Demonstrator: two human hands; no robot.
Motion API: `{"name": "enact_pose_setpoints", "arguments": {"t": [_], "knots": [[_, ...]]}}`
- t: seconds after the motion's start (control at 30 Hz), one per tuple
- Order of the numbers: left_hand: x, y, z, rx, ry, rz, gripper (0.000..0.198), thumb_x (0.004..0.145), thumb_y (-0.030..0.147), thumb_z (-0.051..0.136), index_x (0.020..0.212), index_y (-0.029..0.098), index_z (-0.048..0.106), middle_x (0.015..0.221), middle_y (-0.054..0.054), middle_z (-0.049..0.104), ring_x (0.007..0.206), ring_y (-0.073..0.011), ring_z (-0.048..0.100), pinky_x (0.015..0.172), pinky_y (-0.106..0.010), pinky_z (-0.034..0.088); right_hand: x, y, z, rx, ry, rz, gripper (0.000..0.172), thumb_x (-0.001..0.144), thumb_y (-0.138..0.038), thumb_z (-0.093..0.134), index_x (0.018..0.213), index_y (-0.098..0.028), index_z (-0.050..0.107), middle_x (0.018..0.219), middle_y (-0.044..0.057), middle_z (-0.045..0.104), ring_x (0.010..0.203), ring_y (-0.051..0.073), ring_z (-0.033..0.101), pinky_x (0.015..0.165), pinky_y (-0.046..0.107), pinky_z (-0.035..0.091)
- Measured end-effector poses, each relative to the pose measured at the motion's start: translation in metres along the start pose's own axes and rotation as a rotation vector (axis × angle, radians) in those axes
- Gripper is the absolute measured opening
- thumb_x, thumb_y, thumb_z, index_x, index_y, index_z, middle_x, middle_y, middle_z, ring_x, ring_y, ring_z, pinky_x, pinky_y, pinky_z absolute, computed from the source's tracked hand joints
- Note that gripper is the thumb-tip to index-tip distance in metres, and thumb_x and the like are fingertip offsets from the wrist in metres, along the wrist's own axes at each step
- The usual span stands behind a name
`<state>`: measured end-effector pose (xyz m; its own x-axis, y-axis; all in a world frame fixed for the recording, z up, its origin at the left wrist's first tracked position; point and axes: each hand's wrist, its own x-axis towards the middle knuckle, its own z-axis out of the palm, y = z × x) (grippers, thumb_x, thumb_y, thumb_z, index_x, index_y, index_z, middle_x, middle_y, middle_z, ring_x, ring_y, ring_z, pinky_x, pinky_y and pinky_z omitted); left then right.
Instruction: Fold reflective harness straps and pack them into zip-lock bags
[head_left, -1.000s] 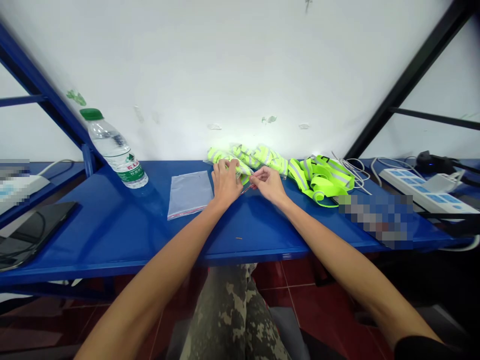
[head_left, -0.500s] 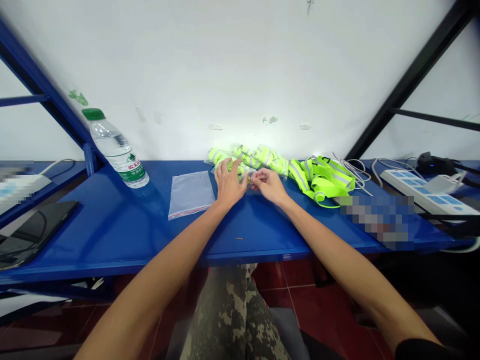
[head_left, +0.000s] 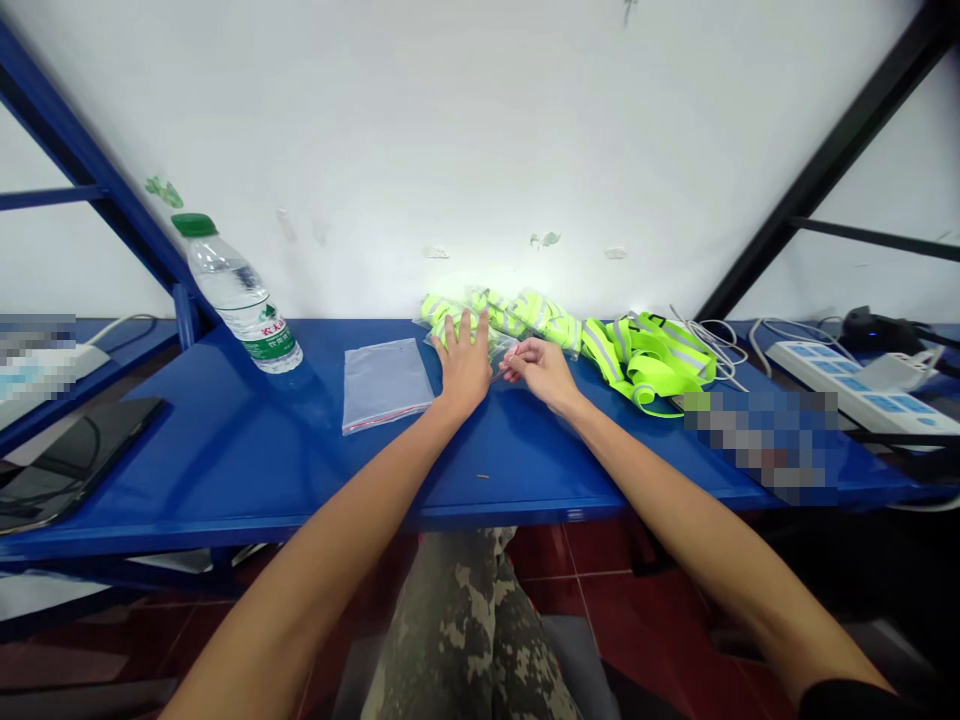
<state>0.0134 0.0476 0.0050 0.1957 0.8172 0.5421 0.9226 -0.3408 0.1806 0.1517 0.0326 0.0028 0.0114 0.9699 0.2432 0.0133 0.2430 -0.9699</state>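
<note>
My left hand (head_left: pixel 465 365) lies with fingers spread on a clear plastic bag (head_left: pixel 501 345) that holds a folded yellow-green reflective strap. With thumb and fingers pinched, my right hand (head_left: pixel 546 372) grips the edge of the same bag at its right side. More bagged reflective straps (head_left: pixel 551 318) lie behind my hands against the wall. To their right is a loose heap of reflective straps (head_left: pixel 652 358). Flat plastic zip bags (head_left: pixel 386 385) are stacked left of my left hand, their red-lined edge toward me.
A water bottle (head_left: pixel 244 300) with a green cap stands at the back left. A black phone-like device (head_left: pixel 75 465) lies at far left. White cables (head_left: pixel 720 350) and a power strip (head_left: pixel 862 390) are on the right. A tiny brown scrap (head_left: pixel 482 476) lies near the front edge.
My left hand has flattened and its fingers have spread over the bag. My right hand keeps its pinch at the bag's edge. The view has shifted slightly.
</note>
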Motion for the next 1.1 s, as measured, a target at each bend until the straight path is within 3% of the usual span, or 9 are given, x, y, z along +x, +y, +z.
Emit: {"name": "enact_pose_setpoints", "arguments": {"t": [0.17,0.3,0.43,0.57,0.63,0.7,0.83,0.93,1.1], "knots": [[-0.006,0.000,0.004,0.016,-0.038,0.102,0.074,0.089,0.028,0.047,0.156,0.014,0.018,0.161,-0.017,0.020,0.149,-0.0408,0.009,0.114,-0.067,0.013,-0.002,-0.003,-0.002,0.034,0.057,0.108,0.018,0.075,-0.032,0.073,0.075,-0.016,0.064,0.065,0.004,0.068,0.059,0.013,0.065,0.054,0.023,0.055],[-0.008,0.000,0.008,-0.002,-0.065,0.122,0.076,0.089,0.036,0.047,0.157,0.019,0.016,0.164,-0.014,0.013,0.150,-0.0408,0.003,0.114,-0.068,0.009,0.002,0.001,-0.005,0.029,0.145,0.156,0.016,0.078,-0.028,0.072,0.073,-0.016,0.063,0.060,0.002,0.066,0.052,0.012,0.063,0.050,0.023,0.055],[-0.007,0.000,0.009,-0.049,-0.109,0.113,0.081,0.087,0.040,0.050,0.157,0.023,0.014,0.165,-0.013,0.009,0.150,-0.0420,-0.001,0.111,-0.072,0.006,0.005,0.007,-0.006,0.013,0.146,0.152,0.016,0.078,-0.027,0.072,0.072,-0.016,0.062,0.060,0.002,0.067,0.052,0.012,0.063,0.052,0.024,0.056],[-0.009,0.001,0.002,-0.095,-0.158,0.099,0.094,0.081,0.059,0.056,0.157,0.024,0.014,0.164,-0.014,0.012,0.149,-0.0440,-0.002,0.110,-0.074,0.004,0.007,0.010,-0.009,-0.044,0.143,0.093,0.023,0.076,-0.037,0.073,0.074,-0.017,0.062,0.064,0.004,0.069,0.055,0.014,0.064,0.052,0.025,0.055],[-0.010,0.000,-0.004,-0.118,-0.165,0.105,0.088,0.083,0.065,0.051,0.156,0.026,0.020,0.162,-0.014,0.020,0.149,-0.0427,0.005,0.111,-0.073,0.004,0.009,0.011,-0.012,-0.087,0.145,0.025,0.029,0.075,-0.045,0.072,0.075,-0.018,0.062,0.066,0.004,0.069,0.056,0.015,0.063,0.053,0.026,0.055],[-0.008,-0.001,-0.014,-0.133,-0.132,0.130,0.066,0.091,0.059,0.041,0.150,0.029,0.035,0.156,-0.011,0.035,0.146,-0.0389,0.021,0.113,-0.071,0.004,0.010,0.009,-0.017,-0.105,0.125,-0.043,0.034,0.074,-0.051,0.071,0.076,-0.018,0.062,0.067,0.003,0.069,0.058,0.015,0.063,0.056,0.028,0.056],[0.005,-0.006,-0.034,-0.116,0.020,0.175,0.041,0.098,0.041,0.034,0.122,0.024,0.064,0.119,-0.009,0.065,0.118,-0.0288,0.054,0.118,-0.063,0.008,0.011,0.001,-0.028,-0.161,0.036,-0.166,0.039,0.073,-0.058,0.069,0.078,-0.020,0.063,0.070,0.002,0.067,0.064,0.016,0.063,0.064,0.030,0.057],[0.018,-0.009,-0.040,-0.109,0.074,0.260,0.041,0.094,0.045,0.042,0.112,0.018,0.067,0.110,-0.011,0.067,0.111,-0.0279,0.057,0.116,-0.051,0.023,0.009,-0.008,-0.030,-0.207,-0.028,-0.228,0.041,0.076,-0.060,0.068,0.081,-0.020,0.064,0.072,0.002,0.067,0.067,0.016,0.063,0.066,0.029,0.056],[0.028,-0.003,-0.029,-0.108,-0.003,0.458,0.044,0.093,0.041,0.042,0.124,0.015,0.060,0.118,-0.012,0.066,0.113,-0.0269,0.058,0.108,-0.045,0.034,0.005,-0.016,-0.025,-0.146,-0.012,-0.222,0.047,0.069,-0.065,0.070,0.080,-0.020,0.063,0.072,0.002,0.067,0.064,0.015,0.061,0.062,0.028,0.054]]}}
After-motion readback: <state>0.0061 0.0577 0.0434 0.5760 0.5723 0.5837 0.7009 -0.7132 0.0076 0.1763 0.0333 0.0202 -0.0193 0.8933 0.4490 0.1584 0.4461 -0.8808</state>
